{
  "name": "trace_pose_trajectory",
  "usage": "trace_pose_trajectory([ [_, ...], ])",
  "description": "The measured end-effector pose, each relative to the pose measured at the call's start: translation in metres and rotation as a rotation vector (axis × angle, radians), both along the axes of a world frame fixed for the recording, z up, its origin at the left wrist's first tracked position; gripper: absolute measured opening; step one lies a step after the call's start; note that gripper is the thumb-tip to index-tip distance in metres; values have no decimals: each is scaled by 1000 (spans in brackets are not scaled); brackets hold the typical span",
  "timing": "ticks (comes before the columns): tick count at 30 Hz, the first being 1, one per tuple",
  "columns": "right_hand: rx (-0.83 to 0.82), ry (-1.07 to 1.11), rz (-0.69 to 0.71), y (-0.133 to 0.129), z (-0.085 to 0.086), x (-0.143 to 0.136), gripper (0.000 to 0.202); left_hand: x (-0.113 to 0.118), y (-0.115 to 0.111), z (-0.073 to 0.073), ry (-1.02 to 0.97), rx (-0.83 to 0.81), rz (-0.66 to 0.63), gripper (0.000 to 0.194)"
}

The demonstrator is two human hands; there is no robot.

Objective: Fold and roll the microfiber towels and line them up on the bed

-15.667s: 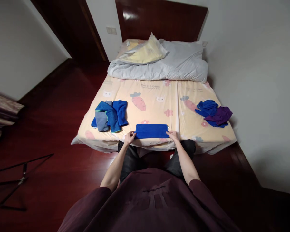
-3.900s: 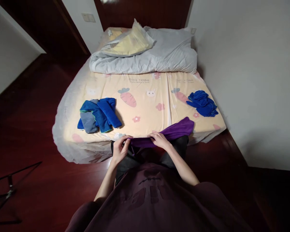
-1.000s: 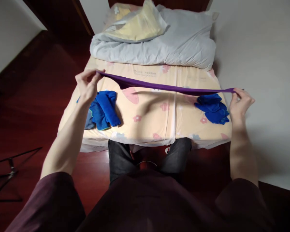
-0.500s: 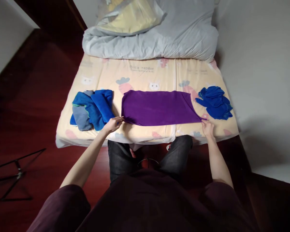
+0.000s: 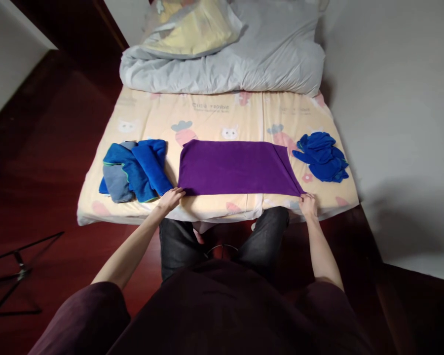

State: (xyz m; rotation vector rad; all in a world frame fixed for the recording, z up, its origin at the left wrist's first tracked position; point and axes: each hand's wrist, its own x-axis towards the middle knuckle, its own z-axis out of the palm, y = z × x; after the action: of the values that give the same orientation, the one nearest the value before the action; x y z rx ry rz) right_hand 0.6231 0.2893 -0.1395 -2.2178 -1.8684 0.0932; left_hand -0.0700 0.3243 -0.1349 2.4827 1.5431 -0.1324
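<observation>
A purple towel [image 5: 233, 167] lies spread out in a long rectangle on the bed, its near edge stretched straight between my hands. My left hand [image 5: 172, 197] is closed on its near left corner. At the near right corner, my right hand [image 5: 308, 204] pinches the cloth, and a diagonal crease runs up from there along the right end. Just beyond my left hand lies a pile of blue and grey folded cloths [image 5: 135, 170]. A crumpled blue cloth [image 5: 321, 157] rests to the right, beyond my right hand.
The bed [image 5: 207, 118] has a pale orange sheet with rabbits and carrots. A rolled grey quilt [image 5: 222, 74] and a yellow pillow [image 5: 196, 37] lie at its far end. A wall [image 5: 399, 123] stands on the right. Black metal legs [image 5: 20, 273] stand on the floor at left.
The towel's near edge has come a little toward me and is now straighter and tauter. My right hand has drawn the right corner slightly inward and nearer. The whole view has shifted slightly.
</observation>
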Motion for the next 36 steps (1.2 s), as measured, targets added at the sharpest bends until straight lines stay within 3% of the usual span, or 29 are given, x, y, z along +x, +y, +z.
trace_pose_trajectory([
  [8, 53, 36, -29, -43, -4, -1, 26, -2, -28, 8, 44, 0, 45, 39],
  [16, 37, 6, -212, -38, 6, -24, 27, 2, -35, 17, 70, -13, 148, 40],
  [21, -95, -10, -184, -30, 23, -54, 36, 22, -36, 31, 136, -86, 127, 40],
  [24, -15, 124, -92, -8, 39, -102, 47, 48, -20, 42, 26, -19, 94, 43],
  [28, 71, 456, 198, 39, 54, -220, 54, 95, 22, 41, -318, 158, 99, 53],
  [32, 44, 678, 498, 77, 42, -343, 58, 123, 49, 8, -486, 167, 167, 59],
  [34, 9, 725, 583, 86, 24, -378, 61, 125, 49, -15, -519, 164, 222, 60],
  [36, -21, 739, 593, 91, 2, -392, 61, 121, 46, -35, -528, 200, 279, 60],
])
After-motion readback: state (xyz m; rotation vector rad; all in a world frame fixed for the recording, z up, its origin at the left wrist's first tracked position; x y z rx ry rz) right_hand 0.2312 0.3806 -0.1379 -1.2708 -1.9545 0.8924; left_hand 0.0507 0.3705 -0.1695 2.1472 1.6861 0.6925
